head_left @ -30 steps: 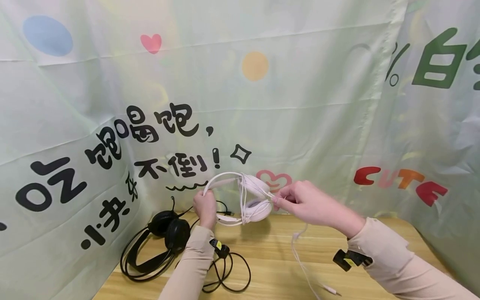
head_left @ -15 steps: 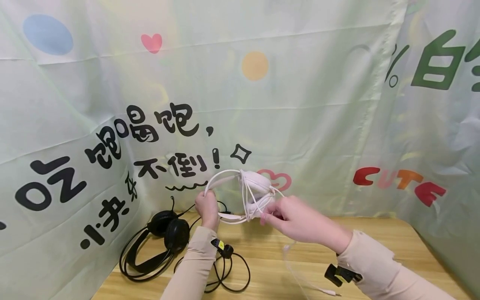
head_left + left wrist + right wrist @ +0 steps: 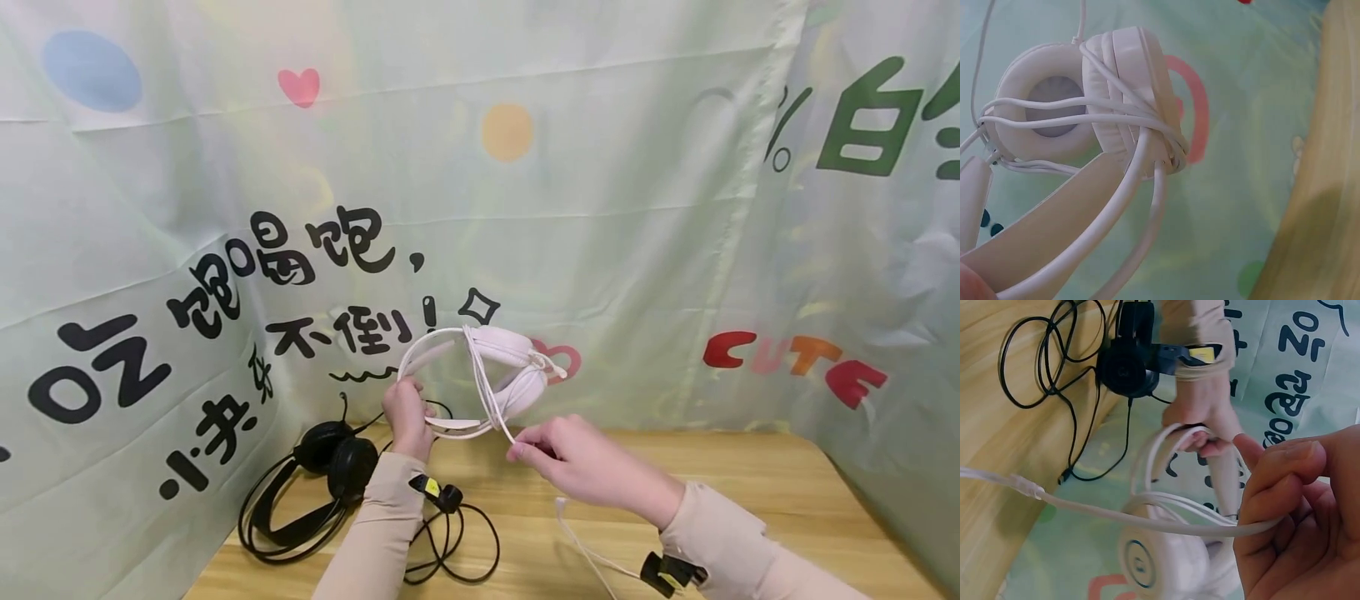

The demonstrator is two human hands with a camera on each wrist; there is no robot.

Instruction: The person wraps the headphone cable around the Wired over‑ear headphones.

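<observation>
My left hand (image 3: 408, 417) grips the headband of a pair of white headphones (image 3: 504, 347), held up above the table with the ear cups toward the right. A white cable (image 3: 1072, 119) wraps around both ear cups and the lower ends of the headband in the left wrist view. My right hand (image 3: 581, 462) pinches that cable below and right of the cups, and the stretch between hand and headphones is drawn taut. In the right wrist view, the cable (image 3: 1129, 522) runs out of the curled fingers past a small clear sleeve (image 3: 1025, 486).
Black headphones (image 3: 337, 467) lie on the wooden table (image 3: 712, 475) at the left, their black cable (image 3: 497, 542) looped nearby. The white cable's loose end (image 3: 581, 546) trails over the table's front. A printed cloth (image 3: 600, 250) hangs behind and at both sides.
My right hand has moved down and left, drawing the white cable from beside the ear cups to beneath them. The white headphones have risen slightly and tilted; my left hand keeps its grip.
</observation>
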